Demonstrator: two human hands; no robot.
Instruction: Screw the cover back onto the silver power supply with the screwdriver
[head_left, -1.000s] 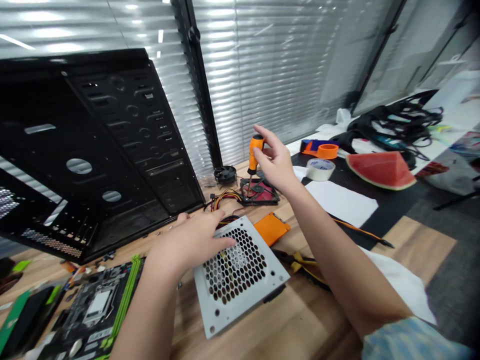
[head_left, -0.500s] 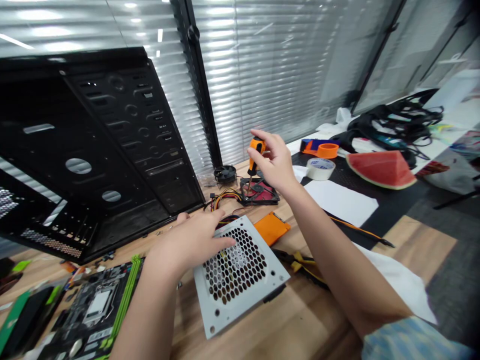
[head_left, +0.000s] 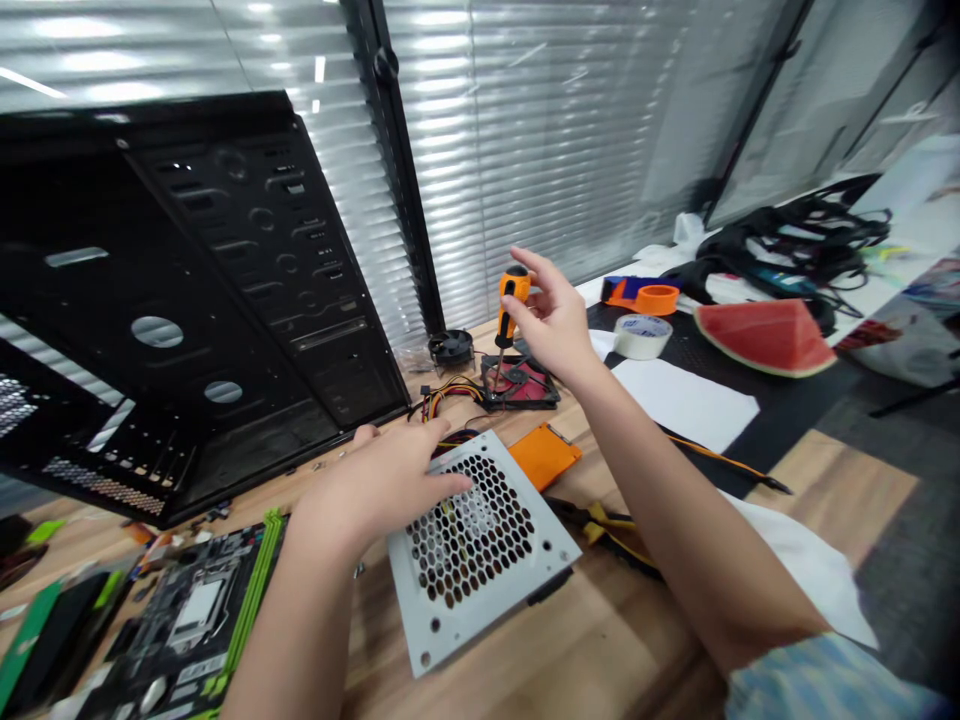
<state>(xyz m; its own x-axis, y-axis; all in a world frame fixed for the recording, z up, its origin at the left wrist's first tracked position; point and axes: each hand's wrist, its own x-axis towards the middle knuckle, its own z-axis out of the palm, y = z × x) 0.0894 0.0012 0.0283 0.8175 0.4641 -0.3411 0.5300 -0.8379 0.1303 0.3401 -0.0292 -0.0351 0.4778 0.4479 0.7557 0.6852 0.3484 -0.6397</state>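
My right hand [head_left: 553,318] is closed around the orange-and-black handle of a screwdriver [head_left: 511,300], thumb in front and index finger raised off the cap. The screwdriver stands nearly upright, its tip down at the corner of a black-framed fan with red blades [head_left: 534,384]. I cannot tell whether the tip sits in a screw. My left hand [head_left: 390,478] grips a grey metal power supply [head_left: 480,590] with a honeycomb grille. Its thumb lies on the grille, and the other fingers go over the far left edge, partly hidden. Coloured cables [head_left: 444,396] run behind the power supply.
A black computer case [head_left: 247,270] stands at left, with a motherboard [head_left: 196,612] in front. Around the power supply lie an orange drive [head_left: 546,455], yellow-black pliers [head_left: 611,530] and a small black fan [head_left: 451,347]. Tape rolls [head_left: 643,337] and a watermelon slice [head_left: 765,337] are at right.
My right index finger has come off the screwdriver's cap and points up, and the handle has shifted slightly in my fingers. The left hand and power supply have stayed put.
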